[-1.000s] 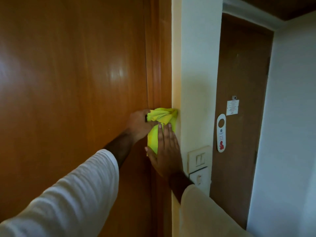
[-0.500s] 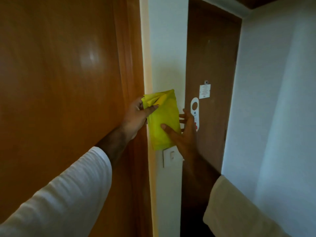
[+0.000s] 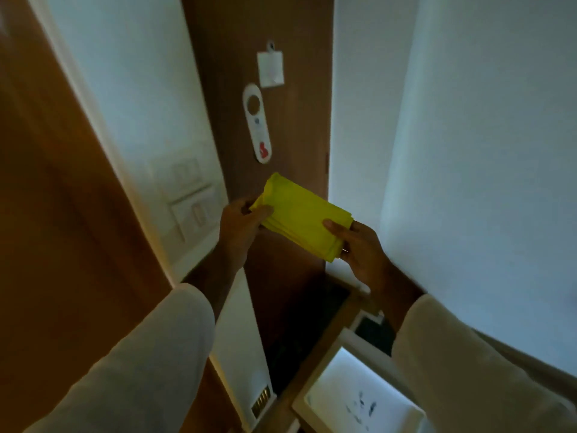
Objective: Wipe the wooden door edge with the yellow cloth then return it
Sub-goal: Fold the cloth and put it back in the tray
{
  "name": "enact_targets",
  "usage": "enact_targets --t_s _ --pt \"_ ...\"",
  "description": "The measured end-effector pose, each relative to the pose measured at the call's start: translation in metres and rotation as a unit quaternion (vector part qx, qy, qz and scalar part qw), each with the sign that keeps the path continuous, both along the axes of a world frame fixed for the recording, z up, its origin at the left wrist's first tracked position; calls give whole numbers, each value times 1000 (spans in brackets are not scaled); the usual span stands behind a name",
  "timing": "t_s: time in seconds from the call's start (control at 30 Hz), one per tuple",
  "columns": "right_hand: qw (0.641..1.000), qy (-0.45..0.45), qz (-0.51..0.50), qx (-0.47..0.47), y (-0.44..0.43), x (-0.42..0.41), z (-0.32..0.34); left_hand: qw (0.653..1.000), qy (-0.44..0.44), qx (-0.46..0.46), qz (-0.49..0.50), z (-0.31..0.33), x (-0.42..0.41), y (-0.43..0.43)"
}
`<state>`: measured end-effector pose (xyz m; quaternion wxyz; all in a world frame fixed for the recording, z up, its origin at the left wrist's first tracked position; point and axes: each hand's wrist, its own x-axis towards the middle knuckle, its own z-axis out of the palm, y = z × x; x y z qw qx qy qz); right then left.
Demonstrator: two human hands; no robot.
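Observation:
The folded yellow cloth (image 3: 299, 215) hangs in mid-air between both hands, in front of a darker brown door. My left hand (image 3: 240, 228) pinches its left end, thumb on top. My right hand (image 3: 359, 248) grips its right end the same way. The wooden door (image 3: 53, 245) I wiped fills the left side of the view, and its edge runs down beside the white wall strip. Neither hand nor the cloth touches that door now.
A white wall strip (image 3: 146, 98) with switch plates (image 3: 190, 198) stands just left of my left hand. The darker door (image 3: 290, 132) carries a white hanger tag (image 3: 257, 123) and a notice (image 3: 271, 69). White walls close the right side. A pale box-like object (image 3: 356, 398) lies low at the right.
Both hands have come away from the wooden door edge with the cloth, moving right and down. The cloth is now flat between them. The view has swung right and downward.

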<state>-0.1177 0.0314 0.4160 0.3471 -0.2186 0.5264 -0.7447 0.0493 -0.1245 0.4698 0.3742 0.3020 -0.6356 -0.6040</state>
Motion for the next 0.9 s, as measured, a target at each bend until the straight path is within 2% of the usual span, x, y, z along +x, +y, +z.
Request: enact_targets --t_s 0.2,0.33,0.47,0.63,0.7,0.8,0.9 --pt "991 -47 -37 120 59 -61 -150 988 -125 80 -38 -157 -66 24" --pt "971 -69 -57 223 100 -79 -269 972 -202 107 -55 -285 -95 53" --pt "941 -90 -58 320 130 -90 -391 946 -301 103 -60 -410 -107 80" --pt "906 -93 -36 412 161 -81 -511 908 -402 74 -94 -531 -110 103" --pt "890 -66 -26 450 172 -72 -555 898 -419 88 -99 -574 -108 111" --pt "848 43 -4 528 184 -61 -619 878 -455 83 -127 -639 -109 119" --pt "806 142 -8 575 186 -52 -653 864 -485 53 -129 -679 -113 122"
